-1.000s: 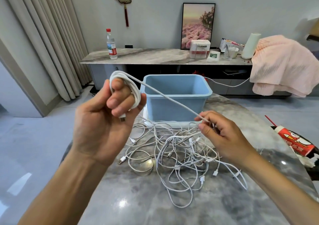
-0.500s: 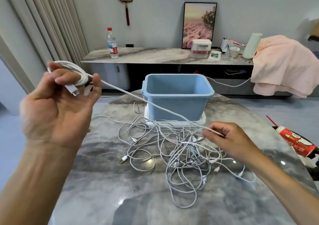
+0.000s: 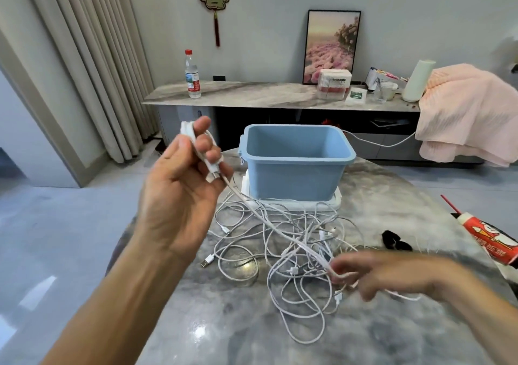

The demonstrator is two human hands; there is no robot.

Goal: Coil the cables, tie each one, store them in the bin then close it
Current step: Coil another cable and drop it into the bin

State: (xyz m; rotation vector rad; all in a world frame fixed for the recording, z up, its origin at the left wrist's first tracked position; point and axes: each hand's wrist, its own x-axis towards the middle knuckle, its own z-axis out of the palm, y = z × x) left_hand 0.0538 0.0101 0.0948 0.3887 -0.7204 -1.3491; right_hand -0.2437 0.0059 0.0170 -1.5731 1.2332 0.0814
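My left hand (image 3: 182, 179) is raised left of the blue bin (image 3: 294, 165) and grips a small coil of white cable (image 3: 196, 140) wound round its fingers. From that coil a taut strand (image 3: 263, 219) runs down and right to my right hand (image 3: 372, 272), which pinches it low over the tangled pile of white cables (image 3: 286, 244) on the marble table (image 3: 224, 331). The bin stands open on its white lid (image 3: 335, 200) behind the pile. My right hand is blurred.
Black cable ties (image 3: 395, 241) lie right of the pile, a red-and-white packet (image 3: 487, 238) at the table's right edge. Behind stand a sideboard (image 3: 252, 95) with a water bottle (image 3: 192, 74), boxes, a framed picture, and a pink blanket (image 3: 471, 107).
My left hand swung back from the far left toward the bin with the coil. My right hand slid down and toward me along the strand, close over the pile.
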